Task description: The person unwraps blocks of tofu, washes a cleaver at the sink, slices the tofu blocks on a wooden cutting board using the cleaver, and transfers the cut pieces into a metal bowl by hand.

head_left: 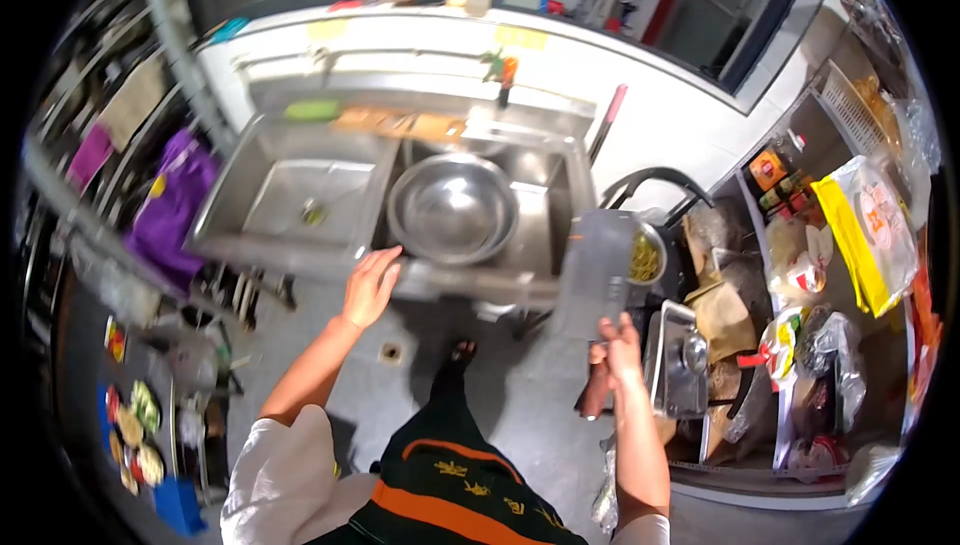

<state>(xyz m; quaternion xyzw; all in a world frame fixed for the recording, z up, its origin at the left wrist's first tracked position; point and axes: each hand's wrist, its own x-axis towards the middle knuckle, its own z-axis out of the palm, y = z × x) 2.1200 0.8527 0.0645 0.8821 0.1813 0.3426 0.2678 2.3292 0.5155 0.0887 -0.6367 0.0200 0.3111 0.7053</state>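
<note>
My right hand (620,350) is closed round the brown handle of a cleaver (595,270). Its broad grey blade points away from me, just right of the sink, and looks smeared by motion. My left hand (372,288) holds nothing, its fingers stretched out near the front edge of the steel sink (275,270). Inside the sink's right basin sits a large round metal bowl (452,207). Behind the basins, a wooden board (400,125) and a long green thing (313,110) lie on the back ledge.
Right of the cleaver are a bowl of yellow-green food (645,257) and a rectangular metal pan (682,360). Shelves with bags and bottles (768,170) fill the right side. A metal rack with a purple cloth (175,205) stands left. A floor drain (391,353) lies below the sink.
</note>
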